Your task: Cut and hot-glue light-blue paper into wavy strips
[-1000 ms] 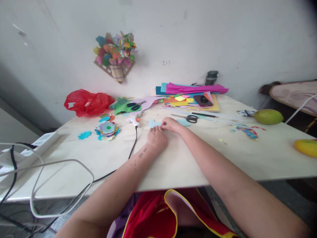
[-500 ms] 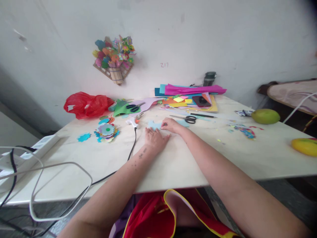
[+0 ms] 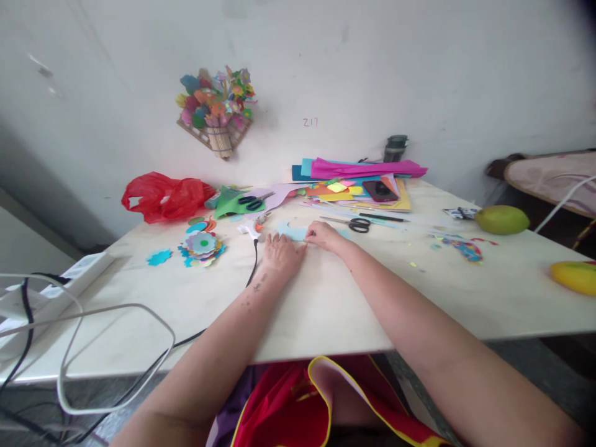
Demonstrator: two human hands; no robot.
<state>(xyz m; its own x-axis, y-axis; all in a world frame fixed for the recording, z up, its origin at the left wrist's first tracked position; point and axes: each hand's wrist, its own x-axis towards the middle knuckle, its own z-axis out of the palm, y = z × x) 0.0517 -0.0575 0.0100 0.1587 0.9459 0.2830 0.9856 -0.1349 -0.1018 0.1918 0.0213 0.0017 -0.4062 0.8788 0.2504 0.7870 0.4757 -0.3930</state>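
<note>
A light blue paper piece (image 3: 292, 232) lies on the white table in front of me. My left hand (image 3: 282, 253) rests flat with its fingers spread at the paper's near left edge. My right hand (image 3: 322, 236) is closed in a pinch at the paper's near edge; what its fingertips hold is too small to make out. Close to my left hand lies a white glue gun (image 3: 249, 230) with a black cord. Black-handled scissors (image 3: 357, 225) lie just beyond my right hand. Stacked flower-shaped paper cutouts (image 3: 203, 244) sit to the left.
A red plastic bag (image 3: 167, 197), green paper (image 3: 229, 203) with a second pair of scissors (image 3: 251, 202), and coloured sheets with a phone (image 3: 380, 190) line the back. Paper scraps (image 3: 465, 248) and two mangoes (image 3: 501, 220) are at right; a power strip (image 3: 88, 273) and cables at left.
My left hand has slid a little to the left along the paper. My right hand has hardly moved and stays pinched. The blue paper has shifted slightly.
</note>
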